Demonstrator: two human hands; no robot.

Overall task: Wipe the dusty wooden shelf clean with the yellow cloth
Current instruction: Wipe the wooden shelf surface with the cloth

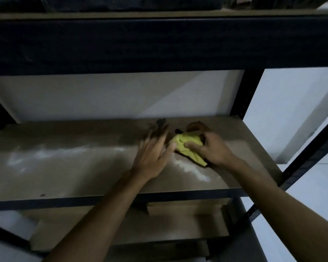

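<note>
Head view: the only view, looking down into a dark metal rack with wooden boards.
Wooden shelf: middle board of the rack, brown, running across the picture from the left edge to the right upright.
Dust: pale whitish smears across the left and middle of the board, and a brighter streak just in front of the cloth, toward the near edge.
Yellow cloth: crumpled into a bunch, lying on the right half of the shelf between the two hands.
Right hand: closed around the right side of the cloth, thumb pressed on top of it, fingers curled over the far edge.
Left hand: fingers spread and loose, holding nothing; its thumb side touches the cloth's left edge. The fingertips are blurred.
Dark debris: a small black clump on the board beyond the left hand's fingers, with another black speck just behind the cloth; what they are cannot be made out.
Upper shelf beam: wide dark bar overhanging the work area, cutting off the view above.
Right upright: dark post at the shelf's right end, close to the right hand.
Lower boards: brown panels under the shelf, partly covered by both forearms.
Wall: pale surface behind the shelf, dim.
Hard to see: the light is low, and the cloth's underside and the right palm are hidden.
</note>
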